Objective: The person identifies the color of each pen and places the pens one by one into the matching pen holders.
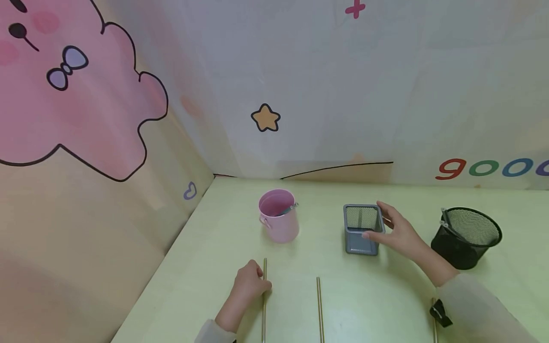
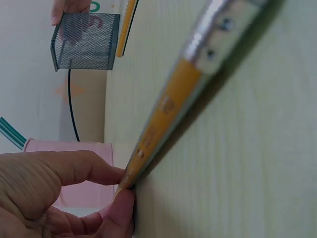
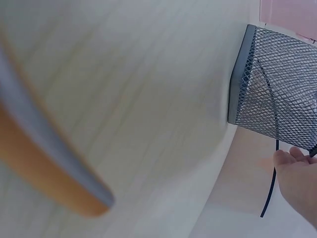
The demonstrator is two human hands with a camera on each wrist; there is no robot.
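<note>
**Orange stick pinched by the left grip, long axis front to back, far end toward the pink bucket**

Thing first. From my station I see the orange stick (image 2: 166,111) running from the front edge of the worktop (image 1: 184,295) inward, left of its middle. A metal sleeve shows toward the near end; the far end is bare. Whether it lies flat or is slightly raised, I cannot tell.

The left grip (image 1: 249,283), a bare hand, has thumb and finger pinching the stick near the far end.

Key relation, as I judge it: the stick's axis points at the back edge, with the pink bucket (image 1: 285,228) just beyond the tip and a little right. The gray mesh holder (image 1: 362,243) sits farther right and also toward the back edge, so it lies off that axis, on a diagonal. The left grip is the nearer hand to the stick.

The right grip (image 1: 401,238) holds the gray holder by its right side, thumb in front, fingers behind. The holder appears upright.

Outward: a second stick (image 1: 320,309) lies roughly parallel, to the right of the first. The black mesh basket (image 1: 461,252) stands toward the right edge, beyond the right grip.
</note>
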